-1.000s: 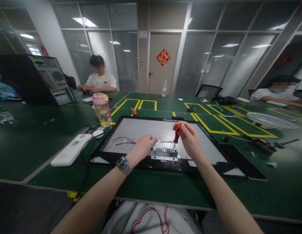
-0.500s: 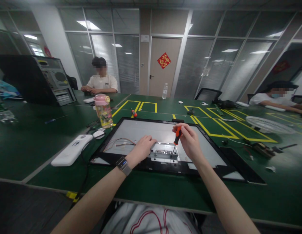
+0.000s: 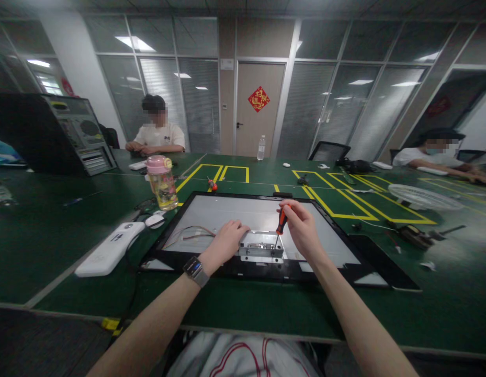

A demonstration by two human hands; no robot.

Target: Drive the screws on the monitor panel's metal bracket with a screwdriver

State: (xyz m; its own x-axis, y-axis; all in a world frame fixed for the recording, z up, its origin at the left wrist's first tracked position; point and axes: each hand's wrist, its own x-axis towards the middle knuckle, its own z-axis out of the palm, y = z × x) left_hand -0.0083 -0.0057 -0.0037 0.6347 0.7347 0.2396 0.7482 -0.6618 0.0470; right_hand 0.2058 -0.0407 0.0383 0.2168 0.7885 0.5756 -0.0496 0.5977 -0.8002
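In the head view, the red-and-black-handled screwdriver with a thin metal shaft [image 3: 281, 222] stands steeply, its butt leaning toward 1 o'clock and its shaft pointing down toward 7. The right hand [image 3: 303, 228] has its fingers clamped on the handle; the shaft's lower end is at the 3 o'clock end of the silvery, oblong metal bracket [image 3: 262, 252]. That bracket's long axis runs 9 to 3 o'clock, as does that of the flat grey panel with a black frame [image 3: 227, 209] beneath it, lying on the green worktop [image 3: 227, 301]. At the bracket's 9 o'clock end is the left hand [image 3: 225, 242], fingers close together; whether they grip it I cannot tell. The bracket looks shiny, with small dark holes along its 6 o'clock edge.
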